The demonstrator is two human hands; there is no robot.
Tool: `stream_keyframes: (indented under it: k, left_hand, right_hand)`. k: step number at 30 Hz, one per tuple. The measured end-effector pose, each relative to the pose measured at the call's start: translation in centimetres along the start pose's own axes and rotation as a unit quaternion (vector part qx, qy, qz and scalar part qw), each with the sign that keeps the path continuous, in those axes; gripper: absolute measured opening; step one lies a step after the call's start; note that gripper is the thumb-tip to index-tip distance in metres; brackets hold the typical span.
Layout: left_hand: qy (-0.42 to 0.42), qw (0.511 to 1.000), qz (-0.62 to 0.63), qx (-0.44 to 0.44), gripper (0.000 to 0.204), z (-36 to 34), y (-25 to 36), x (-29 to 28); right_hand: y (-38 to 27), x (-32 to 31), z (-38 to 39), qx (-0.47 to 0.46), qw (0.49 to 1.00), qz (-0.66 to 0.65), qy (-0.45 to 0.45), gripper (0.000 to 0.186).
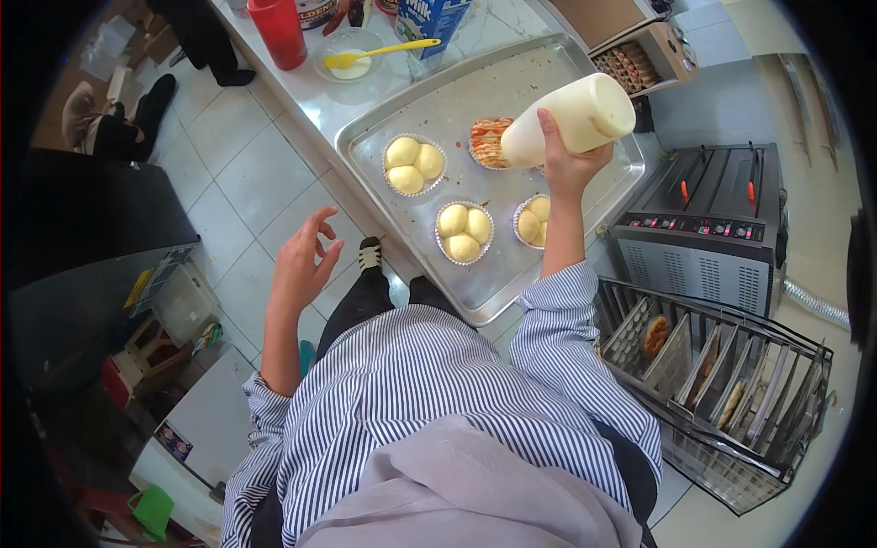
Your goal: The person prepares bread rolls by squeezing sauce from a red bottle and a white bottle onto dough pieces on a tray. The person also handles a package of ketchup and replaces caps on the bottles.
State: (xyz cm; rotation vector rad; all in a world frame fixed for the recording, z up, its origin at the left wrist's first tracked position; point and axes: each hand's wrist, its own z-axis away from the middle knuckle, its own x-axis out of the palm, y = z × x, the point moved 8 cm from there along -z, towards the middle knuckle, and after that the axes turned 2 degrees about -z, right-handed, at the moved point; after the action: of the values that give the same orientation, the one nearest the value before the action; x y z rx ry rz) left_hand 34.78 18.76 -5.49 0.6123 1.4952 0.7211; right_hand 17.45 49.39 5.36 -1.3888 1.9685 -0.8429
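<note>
My right hand (575, 164) grips a squeeze bottle (585, 110) of pale cream sauce, tipped over the tray with its base up to the right. Under its lower end sits a bun (489, 142) streaked with orange-red and cream topping; the bottle hides part of it. Plain dough buns, each of three yellow balls in a paper cup, stand around it: one at left (414, 165), one nearer me (464, 232), one by my right wrist (533, 221). All rest on a large metal baking tray (416, 103). My left hand (306, 260) hangs beside the tray, holding nothing, fingers loosely apart.
Beyond the tray stand a glass bowl (343, 44) with a yellow brush (393, 52), a red cup (277, 36) and a blue milk carton (433, 26). An oven (699, 228) and a rack of trays (722, 384) are at right. Another person's legs (203, 41) show far left.
</note>
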Motion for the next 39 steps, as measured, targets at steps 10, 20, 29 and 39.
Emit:
stream_keyframes:
  k: [10, 20, 29, 39]
  left_hand:
    - [-0.003, 1.000, 0.006, -0.001, 0.042, -0.2, 0.2, -0.1]
    - [0.045, 0.999, -0.016, 0.008, 0.045, 0.5, 0.2, -0.8]
    - [0.049, 0.997, -0.056, -0.026, 0.040, 2.0, 4.2, 0.7]
    - [0.227, 0.955, 0.143, -0.124, 0.039, 5.1, 1.0, 9.3]
  right_hand:
    - [2.3, -2.9, -0.1, -0.004, 0.998, 0.009, 0.069, 0.055]
    - [13.7, -12.5, 0.7, 0.298, 0.798, -0.439, 0.284, 0.047]
    - [15.3, -13.2, 0.3, 0.252, 0.704, -0.640, 0.178, 0.058]
    - [14.9, -11.5, -1.0, 0.293, 0.647, -0.698, 0.092, 0.067]
